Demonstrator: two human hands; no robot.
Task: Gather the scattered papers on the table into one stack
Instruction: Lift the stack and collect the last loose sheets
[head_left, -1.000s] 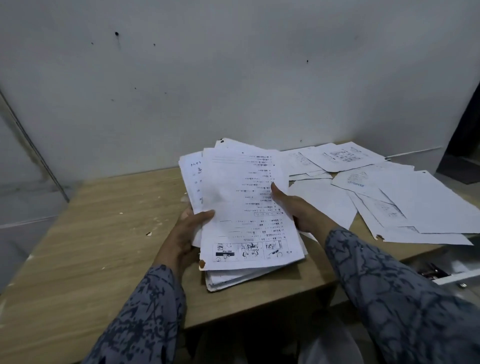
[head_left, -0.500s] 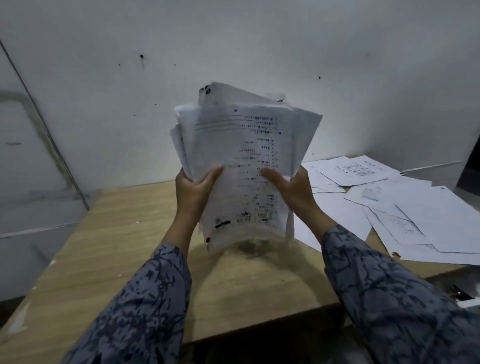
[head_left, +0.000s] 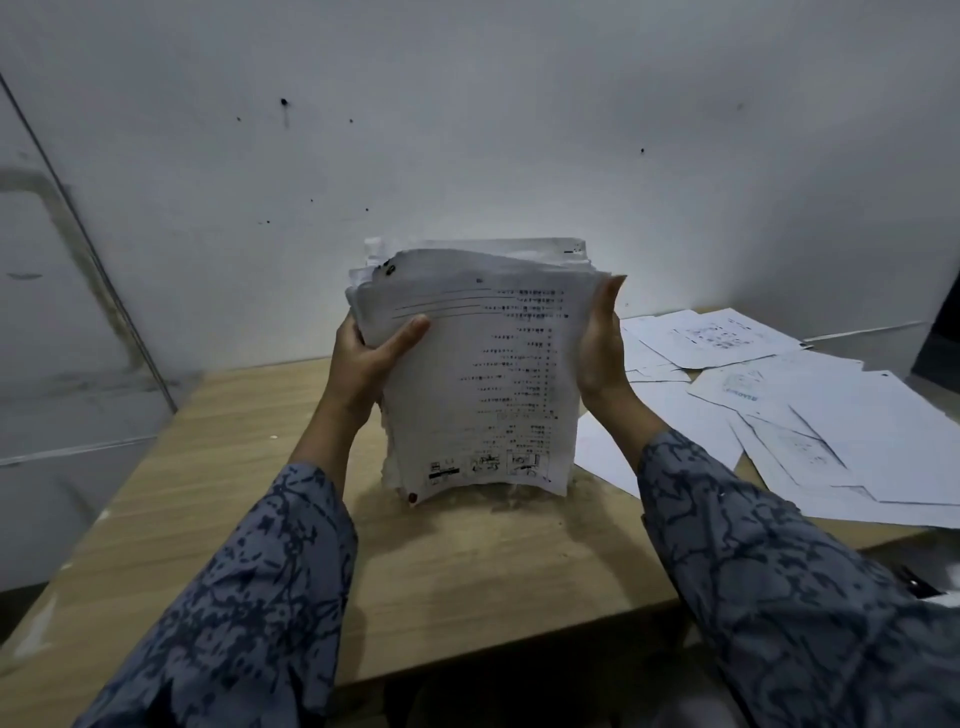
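A stack of printed papers (head_left: 483, 374) stands upright on its bottom edge on the wooden table (head_left: 249, 467), printed side toward me. My left hand (head_left: 371, 358) grips its left edge, thumb across the front sheet. Along the right edge lies my right hand (head_left: 600, 353), palm flat against it with the fingers straight up. The top edges of the sheets are uneven. Several loose papers (head_left: 810, 421) lie scattered flat on the right part of the table.
A white wall (head_left: 467, 156) rises directly behind the table. The loose sheets overhang the table's right front edge. A dark object (head_left: 937, 343) stands at the far right by the wall. A small dark item (head_left: 919, 584) shows below the table's right corner.
The stack went from lying flat on the table to being lifted upright, then came down onto its bottom edge. My right hand shifted from the front of the sheets to the right edge.
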